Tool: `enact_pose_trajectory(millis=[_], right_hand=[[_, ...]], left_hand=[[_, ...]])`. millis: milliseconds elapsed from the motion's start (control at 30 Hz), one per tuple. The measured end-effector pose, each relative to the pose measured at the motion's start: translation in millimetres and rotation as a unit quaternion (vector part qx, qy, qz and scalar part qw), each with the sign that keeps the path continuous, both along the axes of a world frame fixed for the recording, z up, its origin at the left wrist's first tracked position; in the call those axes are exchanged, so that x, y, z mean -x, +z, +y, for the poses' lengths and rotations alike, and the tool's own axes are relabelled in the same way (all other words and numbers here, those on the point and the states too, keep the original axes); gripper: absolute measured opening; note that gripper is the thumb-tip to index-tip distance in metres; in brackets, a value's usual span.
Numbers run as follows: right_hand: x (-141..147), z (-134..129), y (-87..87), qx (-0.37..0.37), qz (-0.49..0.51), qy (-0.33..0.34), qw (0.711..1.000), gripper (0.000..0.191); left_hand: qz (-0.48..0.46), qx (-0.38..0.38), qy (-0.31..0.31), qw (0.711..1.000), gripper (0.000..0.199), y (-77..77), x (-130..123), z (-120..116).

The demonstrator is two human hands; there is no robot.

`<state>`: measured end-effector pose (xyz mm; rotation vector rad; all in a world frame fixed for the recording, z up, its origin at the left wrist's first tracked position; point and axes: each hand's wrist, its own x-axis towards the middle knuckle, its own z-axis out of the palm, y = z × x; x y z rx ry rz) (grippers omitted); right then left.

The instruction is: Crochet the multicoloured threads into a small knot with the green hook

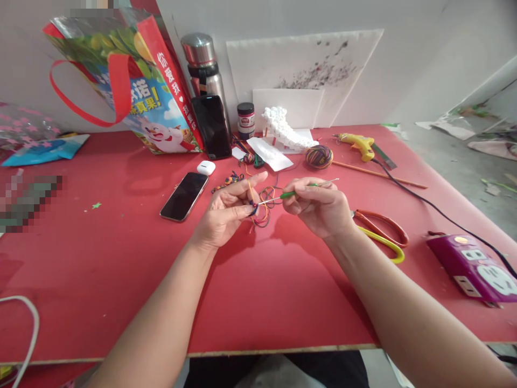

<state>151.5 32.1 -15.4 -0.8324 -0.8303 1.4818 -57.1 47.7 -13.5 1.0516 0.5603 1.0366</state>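
Note:
Above the middle of the red table, my left hand [228, 213] pinches a small piece of dark multicoloured yarn [253, 208], with an orange strand running up over the index finger. My right hand [319, 205] is closed around the green grip of a crochet hook [288, 194]. The hook's metal tip reaches left to the yarn at my left fingertips; its other metal end sticks out to the right. Loose loops of yarn [266, 205] hang between the hands. Behind them lies a multicoloured yarn ball [319, 156].
A black phone [184, 196] and white earbud case [205, 167] lie left. Another phone [211, 126] leans on a steel flask [200, 51] beside a printed bag [149, 108]. Right are scissors [382, 229], a yellow glue gun [357, 144], a stick [379, 174] and a purple power strip [472, 264].

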Motion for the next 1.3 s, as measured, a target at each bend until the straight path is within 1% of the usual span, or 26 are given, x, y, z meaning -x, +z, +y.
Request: enact_pose_trajectory(millis=[67, 100, 200, 267, 333, 400, 533, 667, 800, 933, 1033, 1100, 1200, 1300], right_hand=[[3, -1, -1.9, 0.020, 0.023, 0.011, 0.999, 0.007], [5, -2, -3.5, 0.029, 0.037, 0.019, 0.999, 0.008], [13, -5, -9.8, 0.048, 0.072, 0.036, 0.996, 0.012], [19, -8, -13.6, 0.046, 0.080, 0.032, 0.995, 0.016], [24, -11, -15.6, 0.041, 0.085, 0.018, 0.995, 0.017], [28, -13, -15.4, 0.036, 0.089, 0.008, 0.995, 0.018], [30, -16, -11.9, 0.016, 0.085, 0.002, 0.996, 0.017], [31, -15, -10.6, 0.003, 0.076, -0.015, 0.997, 0.015], [31, -15, -11.2, 0.001, 0.067, -0.032, 0.997, 0.016], [29, -18, -10.8, -0.006, 0.043, -0.020, 0.999, 0.015], [26, -21, -10.2, -0.039, 0.026, 0.007, 0.999, 0.015], [26, -22, -10.2, -0.085, 0.009, 0.003, 0.996, 0.017], [28, -23, -11.4, -0.147, -0.027, -0.048, 0.988, 0.021], [31, -24, -13.8, -0.168, -0.060, -0.085, 0.980, 0.026]], left_hand=[[-0.011, 0.001, -0.011, 1.000, 0.041, -0.2, -3, -2], [-0.010, -0.001, -0.005, 1.000, 0.041, -0.8, -4, -3], [0.018, -0.015, 0.059, 0.998, 0.044, -4.1, -11, -7], [0.031, -0.023, 0.102, 0.994, 0.046, -6.6, -14, -8], [0.033, -0.036, 0.132, 0.990, 0.046, -8.7, -16, -9], [0.039, -0.049, 0.147, 0.987, 0.046, -10.0, -16, -9], [0.055, -0.052, 0.146, 0.986, 0.046, -10.5, -15, -8], [0.038, -0.046, 0.139, 0.988, 0.047, -11.0, -14, -6], [0.041, -0.051, 0.156, 0.986, 0.047, -12.1, -14, -3], [0.033, -0.047, 0.159, 0.986, 0.048, -11.3, -13, -3], [0.040, -0.046, 0.153, 0.986, 0.050, -10.1, -14, -5], [0.045, -0.037, 0.149, 0.987, 0.051, -9.7, -16, -6], [0.030, -0.007, 0.160, 0.987, 0.052, -9.5, -19, -7], [0.016, 0.014, 0.188, 0.982, 0.054, -9.2, -21, -7]])
